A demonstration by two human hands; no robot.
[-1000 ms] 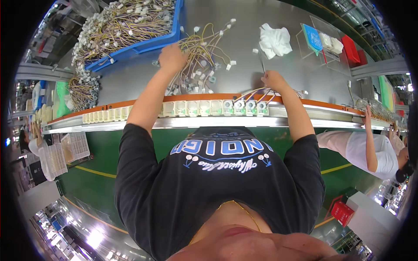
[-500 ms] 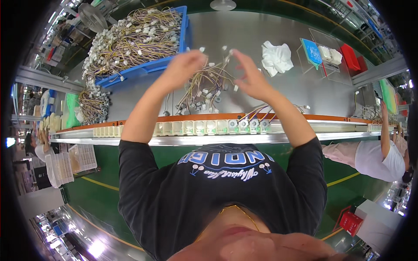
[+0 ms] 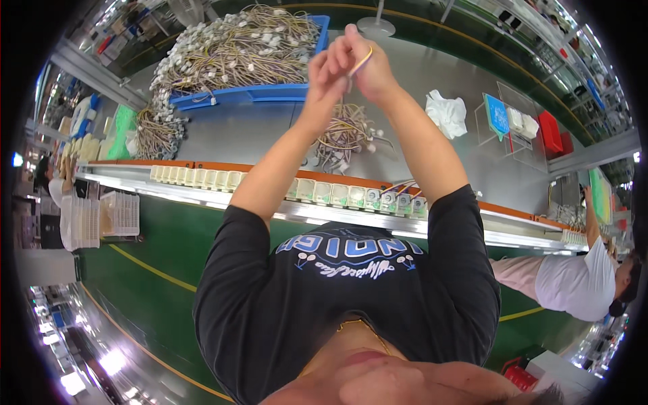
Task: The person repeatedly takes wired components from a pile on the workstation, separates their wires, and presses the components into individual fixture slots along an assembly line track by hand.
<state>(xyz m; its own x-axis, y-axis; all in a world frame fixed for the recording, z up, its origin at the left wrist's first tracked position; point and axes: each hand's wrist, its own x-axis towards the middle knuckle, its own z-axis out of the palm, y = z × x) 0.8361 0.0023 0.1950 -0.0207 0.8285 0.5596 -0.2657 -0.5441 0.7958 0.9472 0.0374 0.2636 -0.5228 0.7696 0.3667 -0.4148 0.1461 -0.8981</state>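
Observation:
Above the steel bench, my left hand (image 3: 327, 82) and my right hand (image 3: 375, 70) are raised close together. A thin wire harness (image 3: 364, 61) with yellow and purple wires loops across my right palm, and its lower end runs to the curled fingers of my left hand. Blur hides exactly how the left fingertips meet it. Below my hands lies a loose pile of wire harnesses (image 3: 345, 135) with white connectors and grey ends, partly covered by my left forearm.
A blue bin (image 3: 253, 93) heaped with harnesses stands far left, with another bundle (image 3: 159, 133) beside it. Along the near rail runs a row of white sockets (image 3: 322, 193). White cloth (image 3: 446, 113), a blue pad (image 3: 497, 115) and red bins (image 3: 550, 133) are right. A co-worker (image 3: 574, 283) stands at right.
Both hands have moved up from over the loose pile and come together, with a wire harness now between them. The whole view has turned slightly.

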